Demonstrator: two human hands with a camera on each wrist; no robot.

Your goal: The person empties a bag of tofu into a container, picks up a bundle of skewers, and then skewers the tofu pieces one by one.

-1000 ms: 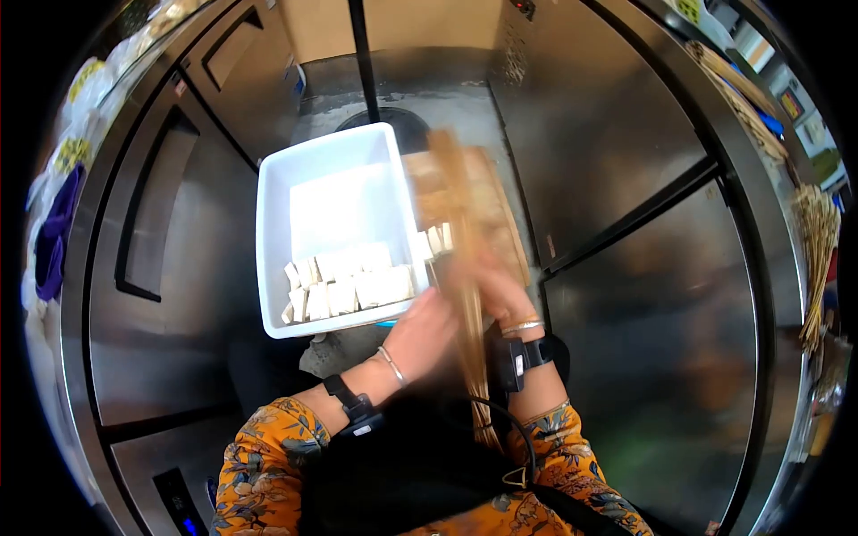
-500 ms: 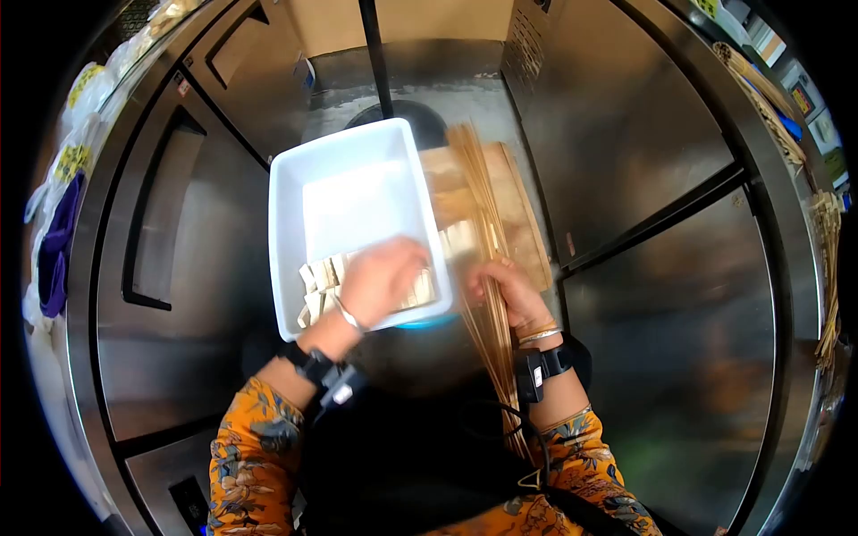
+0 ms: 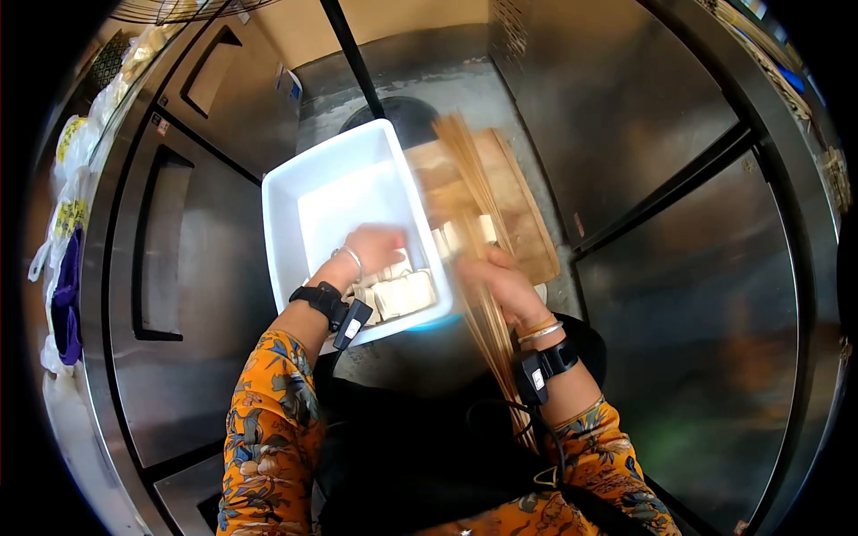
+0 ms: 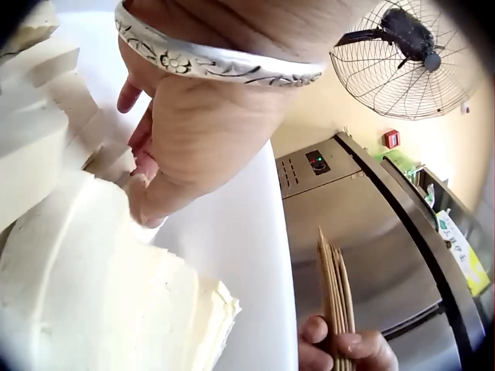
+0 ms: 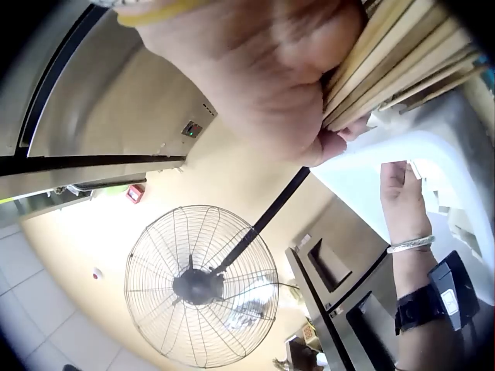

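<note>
White blocks [image 3: 407, 293] lie in rows at the near end of a white tub [image 3: 271, 228]. Over them, inside the tub, my left hand [image 3: 374, 248] has its fingers bent down; the right wrist view shows a white piece [image 5: 415, 169] at its fingertips, and the left wrist view shows thumb and fingers [image 4: 144, 162] close together beside the blocks [image 4: 66, 255]. Right of the tub, my right hand [image 3: 508, 290] grips a bundle of long thin wooden sticks [image 3: 502, 357], blurred at the far end. Their pointed tips [image 4: 332, 259] stand above its fingers in the left wrist view.
A wooden board [image 3: 527, 223] with more white pieces [image 3: 483, 229] lies right of the tub. Steel cabinets [image 3: 223, 250] stand on both sides. A black pole [image 3: 349, 54] rises behind the tub; a wire fan [image 5: 199, 286] shows in the wrist views.
My left hand has moved from beside the sticks into the tub, over the blocks. My right hand still holds the sticks, whose far ends have shifted. The head view has tilted.
</note>
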